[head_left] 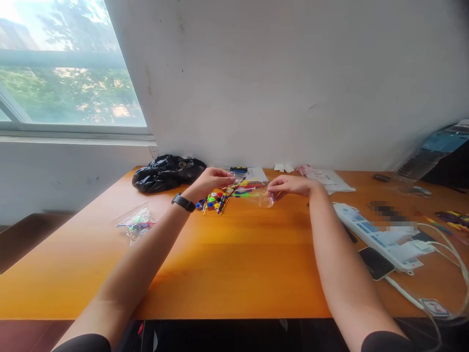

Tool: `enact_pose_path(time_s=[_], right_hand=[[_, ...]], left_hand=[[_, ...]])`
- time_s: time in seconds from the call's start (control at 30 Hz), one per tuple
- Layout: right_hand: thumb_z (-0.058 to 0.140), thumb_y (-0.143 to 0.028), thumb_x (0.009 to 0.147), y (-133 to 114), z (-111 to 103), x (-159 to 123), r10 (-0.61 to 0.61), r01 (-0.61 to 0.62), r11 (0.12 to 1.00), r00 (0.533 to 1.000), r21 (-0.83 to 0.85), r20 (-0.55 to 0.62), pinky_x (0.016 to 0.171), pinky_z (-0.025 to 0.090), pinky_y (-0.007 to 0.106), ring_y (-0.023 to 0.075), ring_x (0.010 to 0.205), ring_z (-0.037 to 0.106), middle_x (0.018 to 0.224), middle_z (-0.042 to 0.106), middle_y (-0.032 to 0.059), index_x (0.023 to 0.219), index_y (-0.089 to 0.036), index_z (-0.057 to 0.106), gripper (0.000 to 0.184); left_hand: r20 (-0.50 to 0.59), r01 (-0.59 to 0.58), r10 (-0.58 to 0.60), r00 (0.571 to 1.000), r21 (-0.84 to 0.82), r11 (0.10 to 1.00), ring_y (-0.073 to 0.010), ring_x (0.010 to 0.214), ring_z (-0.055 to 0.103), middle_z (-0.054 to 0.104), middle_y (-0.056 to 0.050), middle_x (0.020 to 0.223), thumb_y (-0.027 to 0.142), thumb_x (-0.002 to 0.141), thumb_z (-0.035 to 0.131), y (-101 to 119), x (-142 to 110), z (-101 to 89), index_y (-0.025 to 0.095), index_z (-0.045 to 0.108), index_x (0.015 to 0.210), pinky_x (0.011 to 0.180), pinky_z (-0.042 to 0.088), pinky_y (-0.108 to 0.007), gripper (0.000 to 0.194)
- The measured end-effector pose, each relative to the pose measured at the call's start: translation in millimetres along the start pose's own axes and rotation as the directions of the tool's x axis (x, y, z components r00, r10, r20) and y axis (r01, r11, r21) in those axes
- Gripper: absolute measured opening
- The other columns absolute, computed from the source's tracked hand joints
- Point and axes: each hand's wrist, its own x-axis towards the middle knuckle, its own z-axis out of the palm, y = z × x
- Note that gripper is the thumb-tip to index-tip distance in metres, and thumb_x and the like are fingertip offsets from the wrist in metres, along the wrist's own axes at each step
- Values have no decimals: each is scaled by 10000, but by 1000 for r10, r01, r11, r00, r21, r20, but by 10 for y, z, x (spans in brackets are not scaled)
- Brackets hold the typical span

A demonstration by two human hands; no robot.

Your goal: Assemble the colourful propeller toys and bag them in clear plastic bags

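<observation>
My right hand (287, 186) pinches a crinkled clear plastic bag (264, 198) above the far middle of the table. To its left is my left hand (219, 178), fingers pressed together; what they grip, if anything, is too small to make out. A dark band circles my left wrist. Under and beside my left hand lie small round pots (212, 200) with coloured lids, among short coloured sticks (220, 208). Behind the clear bag, more long yellow and red pieces (252, 185) lie near the wall, partly hidden by the bag and my hands.
A black plastic bag (164, 172) sits at the back left, and a clear packet of coloured pieces (138, 224) is nearer on the left. On the right are a white power strip (377, 239) with cables, a phone (376, 263) and a large bottle (432, 149).
</observation>
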Motion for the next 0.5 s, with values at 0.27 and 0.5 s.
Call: enact_pose_path(time_s=[0.27,0.5], right_hand=[[959,-558,612,339,57,298,208,-199,974,975,-105,84,857,602,308,254,1040,744,1111,796,130,1007,-174,802,573],[860,-350,715,412,42,353,157,-160,980,987,-117,-33,757,575,276,205,903,719,1048,766,95,1096,-184,739,433]], left_hand=[[9,-238,245,969,269,933,-189,726,738,784,-93,851,533,867,799,-95,-9,367,152,756,877,686,602,-299,383],[74,-372,365,928,202,906,-183,812,751,764,-91,943,441,956,692,120,-114,413,151,725,1041,721,592,-279,304]])
